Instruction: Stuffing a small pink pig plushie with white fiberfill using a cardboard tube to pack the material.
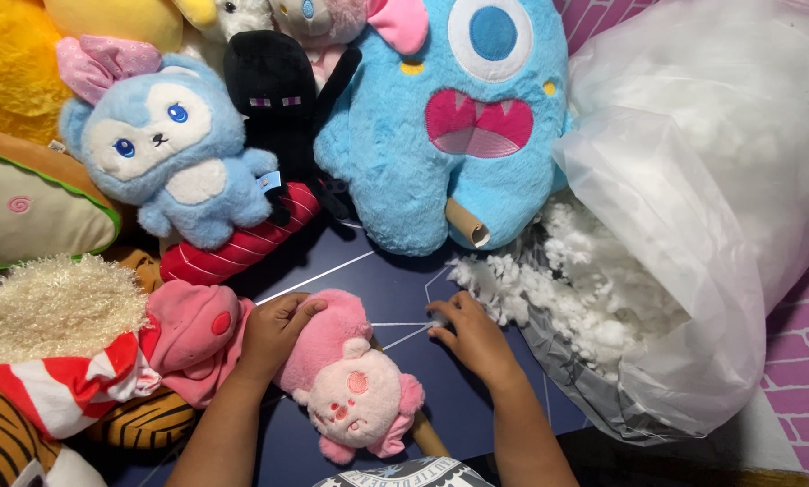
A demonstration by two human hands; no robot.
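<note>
Pink plush toy (346,383) lies face-up on the dark blue surface (463,406) near its front edge, long axis slanting, head toward the near right and body toward the far left. Left hand (273,332) grips the toy's body, fingers curled over it. Right hand (467,334), fingertips pinched narrow, touches white stuffing (567,280) spilling from a clear plastic bag (693,225) at the right edge.

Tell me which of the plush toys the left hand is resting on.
The small pink plush lying face-up on the dark mat; the left hand grips its upper end. The blue toys sit farther back, untouched.
</note>
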